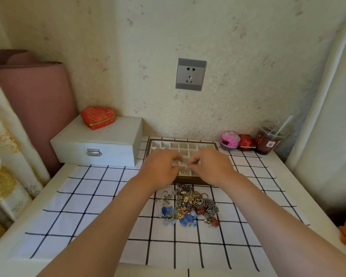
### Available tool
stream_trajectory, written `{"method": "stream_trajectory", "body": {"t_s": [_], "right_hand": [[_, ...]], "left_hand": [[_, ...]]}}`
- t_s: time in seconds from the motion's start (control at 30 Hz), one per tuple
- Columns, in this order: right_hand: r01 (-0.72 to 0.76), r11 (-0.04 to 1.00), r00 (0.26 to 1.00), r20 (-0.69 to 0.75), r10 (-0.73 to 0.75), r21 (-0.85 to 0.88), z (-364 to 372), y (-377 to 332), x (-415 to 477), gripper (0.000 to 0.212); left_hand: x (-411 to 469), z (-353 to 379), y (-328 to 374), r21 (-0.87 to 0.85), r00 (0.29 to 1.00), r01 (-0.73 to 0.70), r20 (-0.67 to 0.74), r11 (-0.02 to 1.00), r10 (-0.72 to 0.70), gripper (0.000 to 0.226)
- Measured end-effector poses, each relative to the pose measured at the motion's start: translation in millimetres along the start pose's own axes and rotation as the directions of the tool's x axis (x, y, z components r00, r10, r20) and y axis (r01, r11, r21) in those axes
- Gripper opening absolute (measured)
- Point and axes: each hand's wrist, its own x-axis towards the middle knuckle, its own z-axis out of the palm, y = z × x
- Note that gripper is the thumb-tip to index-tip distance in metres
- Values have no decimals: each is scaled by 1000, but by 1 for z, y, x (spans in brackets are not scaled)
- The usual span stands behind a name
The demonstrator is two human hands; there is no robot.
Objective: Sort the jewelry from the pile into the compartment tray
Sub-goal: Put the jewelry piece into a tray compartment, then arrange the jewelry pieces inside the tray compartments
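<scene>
A wooden-framed compartment tray with white cells stands at the back of the checked cloth. A gold ring lies in a front cell. A tangled jewelry pile of chains, hearts, blue and red pieces lies just in front of the tray. Both hands hover over the tray's front rows. My left hand and my right hand have their fingertips together, pinching a small thin silver hook-like earring between them. The hands hide the tray's middle cells.
A white jewelry box with a red heart-shaped case on top stands back left. A pink round box, a red box and a drink cup with a straw stand back right. A wall socket is above.
</scene>
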Motion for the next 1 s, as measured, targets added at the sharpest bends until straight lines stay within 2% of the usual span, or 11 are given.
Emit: {"method": "stream_trajectory", "body": {"t_s": [0.07, 0.13, 0.23, 0.53, 0.7, 0.8, 0.93, 1.0], "right_hand": [[91, 991, 995, 38, -88, -99, 1, -2, 0, 9], [169, 975, 983, 93, -157, -146, 3, -4, 2, 13], [214, 953, 973, 130, -189, -216, 5, -7, 7, 18], [211, 969, 966, 179, -187, -128, 3, 4, -3, 31], [268, 947, 951, 207, -231, -177, 7, 4, -6, 35], [240, 967, 960, 168, -224, -83, 7, 7, -8, 34], [192, 981, 978, 82, -190, -13, -5, 14, -14, 29], [201, 980, 978, 68, -199, -16, -10, 16, -19, 24]], "left_hand": [[-2, 3, -3, 121, 996, -57, 82, 991, 47, 31], [-2, 5, -5, 143, 984, -60, 173, 988, 34, 40], [-2, 7, -4, 186, 972, -74, 232, 980, 29, 48], [1, 11, -2, 310, 960, -110, 280, 945, 20, 56], [3, 9, 0, 285, 954, -99, 301, 953, 9, 56], [1, 7, -3, 251, 952, -109, 304, 962, 28, 54], [-5, 5, -5, 180, 967, -107, 247, 978, 60, 55], [-9, 4, -3, 146, 980, -129, 167, 981, 104, 45]]}}
